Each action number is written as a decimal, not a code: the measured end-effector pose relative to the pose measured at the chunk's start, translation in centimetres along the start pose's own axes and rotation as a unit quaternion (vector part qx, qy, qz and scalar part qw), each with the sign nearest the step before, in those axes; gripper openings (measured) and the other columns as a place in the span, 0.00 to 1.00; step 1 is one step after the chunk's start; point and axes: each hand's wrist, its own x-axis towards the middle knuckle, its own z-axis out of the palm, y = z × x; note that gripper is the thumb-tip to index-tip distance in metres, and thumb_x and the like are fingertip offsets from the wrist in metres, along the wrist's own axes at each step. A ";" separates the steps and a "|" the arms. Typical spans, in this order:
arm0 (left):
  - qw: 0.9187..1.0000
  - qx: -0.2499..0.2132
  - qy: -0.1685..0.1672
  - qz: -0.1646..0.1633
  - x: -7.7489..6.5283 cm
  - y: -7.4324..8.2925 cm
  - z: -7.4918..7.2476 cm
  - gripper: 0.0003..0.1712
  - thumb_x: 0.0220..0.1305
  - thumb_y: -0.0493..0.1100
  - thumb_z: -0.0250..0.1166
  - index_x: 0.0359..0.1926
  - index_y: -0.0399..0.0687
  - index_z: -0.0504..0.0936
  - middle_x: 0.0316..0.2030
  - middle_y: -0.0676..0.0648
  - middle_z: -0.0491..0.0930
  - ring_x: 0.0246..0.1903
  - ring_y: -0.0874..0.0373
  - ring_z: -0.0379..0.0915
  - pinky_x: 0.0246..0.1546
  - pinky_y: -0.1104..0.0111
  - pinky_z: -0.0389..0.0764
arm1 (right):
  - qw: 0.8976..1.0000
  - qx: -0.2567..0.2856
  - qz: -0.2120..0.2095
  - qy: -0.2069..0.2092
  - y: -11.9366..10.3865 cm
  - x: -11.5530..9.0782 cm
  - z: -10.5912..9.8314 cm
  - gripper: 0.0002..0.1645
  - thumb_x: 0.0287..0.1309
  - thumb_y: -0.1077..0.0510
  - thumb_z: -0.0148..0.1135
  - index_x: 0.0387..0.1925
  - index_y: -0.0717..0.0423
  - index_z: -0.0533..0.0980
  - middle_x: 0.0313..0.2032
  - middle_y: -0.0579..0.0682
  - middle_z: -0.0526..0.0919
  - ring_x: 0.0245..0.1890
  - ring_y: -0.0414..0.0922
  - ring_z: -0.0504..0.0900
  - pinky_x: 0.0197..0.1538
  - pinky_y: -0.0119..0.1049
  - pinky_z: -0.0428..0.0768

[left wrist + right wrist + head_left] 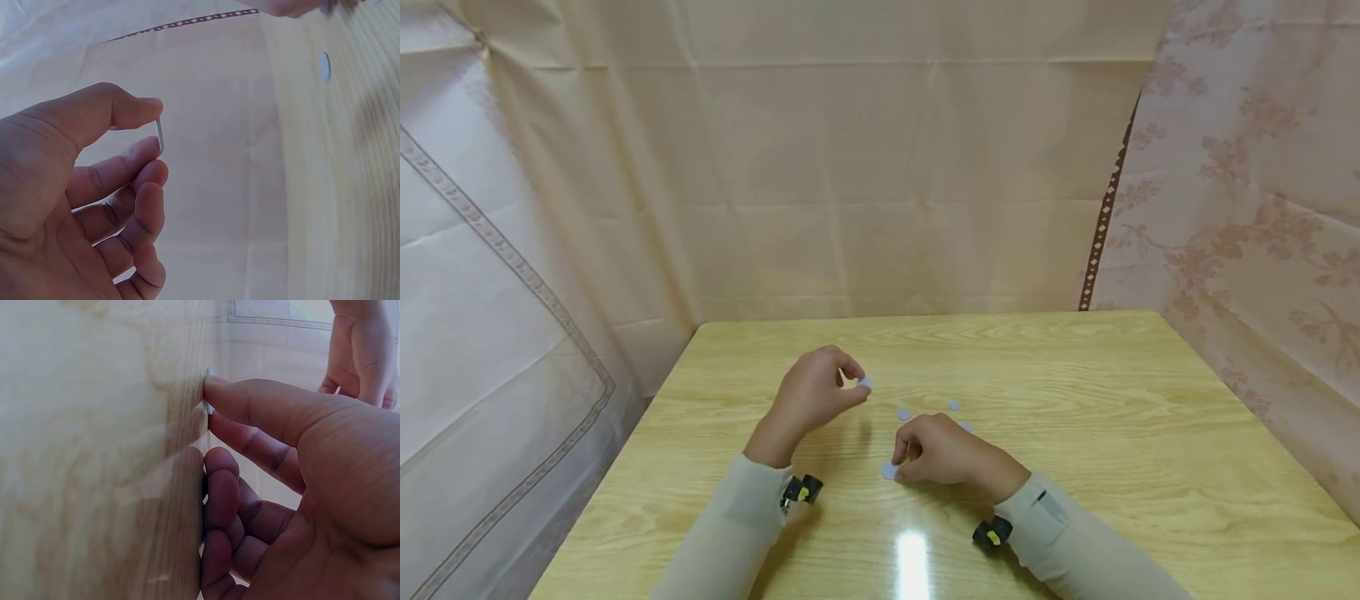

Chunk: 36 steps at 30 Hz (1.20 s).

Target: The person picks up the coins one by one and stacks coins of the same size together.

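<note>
My left hand (815,392) is raised over the table and pinches a thin white disc (866,383) by its rim. In the left wrist view that disc (159,135) shows edge-on between thumb and forefinger, the other fingers curled beneath. Low at the tabletop, my right hand (940,451) has thumb and forefinger on opposite sides of another white disc (890,472). The right wrist view shows this disc (209,373) close against the wood, partly hidden by the thumb, with the remaining fingers folded near the surface.
Beyond the right hand lie a white disc (904,413), a smaller-looking disc (954,405) and a third disc (966,427) partly covered by that hand. The wooden table (1075,375) ends at a beige curtain (880,167), with patterned cloth (1262,183) on the right.
</note>
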 end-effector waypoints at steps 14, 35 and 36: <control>0.999 -0.002 -0.012 0.051 -0.7 1.2 -0.7 0.07 0.60 0.52 0.75 0.36 0.58 0.89 0.40 0.56 0.83 0.35 0.59 0.74 0.31 0.65 0.77 | 1.000 0.009 0.004 -0.001 0.0 -0.2 -0.1 0.05 0.58 0.56 0.76 0.33 0.47 0.84 0.21 0.43 0.81 0.19 0.35 0.72 0.25 0.29 0.72; 0.983 -0.024 -0.125 0.131 -0.6 0.3 0.5 0.06 0.59 0.49 0.77 0.35 0.57 0.88 0.39 0.54 0.85 0.38 0.53 0.78 0.38 0.65 0.79 | 1.000 0.011 -0.007 -0.007 0.0 -0.1 -0.2 0.05 0.58 0.57 0.76 0.33 0.48 0.84 0.20 0.43 0.80 0.18 0.35 0.71 0.24 0.29 0.71; 0.982 -0.023 -0.129 0.133 -0.6 0.3 0.6 0.06 0.59 0.49 0.77 0.35 0.57 0.88 0.38 0.54 0.85 0.38 0.53 0.78 0.38 0.65 0.79 | 1.000 0.012 -0.008 -0.007 0.0 -0.1 -0.2 0.05 0.58 0.57 0.76 0.33 0.48 0.84 0.20 0.43 0.80 0.18 0.35 0.71 0.24 0.29 0.71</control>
